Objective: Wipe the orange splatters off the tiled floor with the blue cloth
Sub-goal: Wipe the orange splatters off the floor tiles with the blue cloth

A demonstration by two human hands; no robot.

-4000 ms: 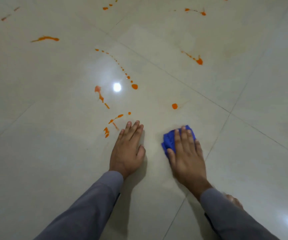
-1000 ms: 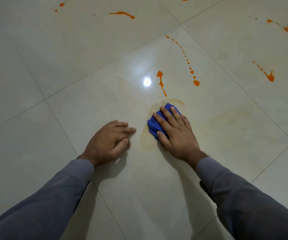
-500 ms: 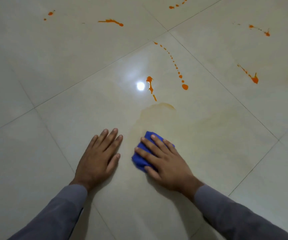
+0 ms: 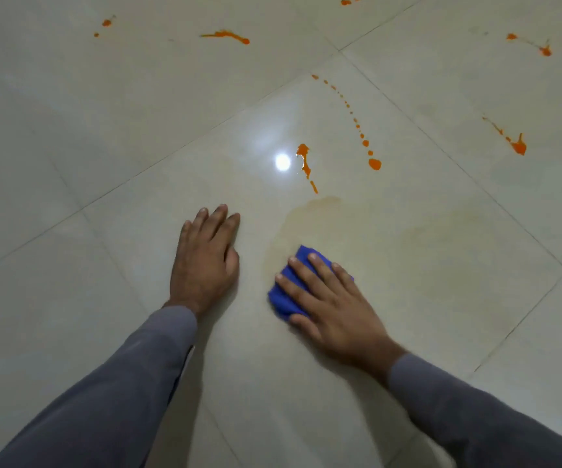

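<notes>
Flat and straight-fingered, your right hand point(image 4: 333, 305) presses the blue cloth point(image 4: 284, 293) onto the tiled floor point(image 4: 70, 130) below the orange splatters point(image 4: 305, 163), while your left hand point(image 4: 205, 261) rests spread beside it.

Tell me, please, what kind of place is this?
Probably an indoor room of a home or similar building, though no walls or furniture show. The glossy tiled floor has large pale tiles with thin grout lines, and a ceiling lamp's reflection shines on it.
</notes>
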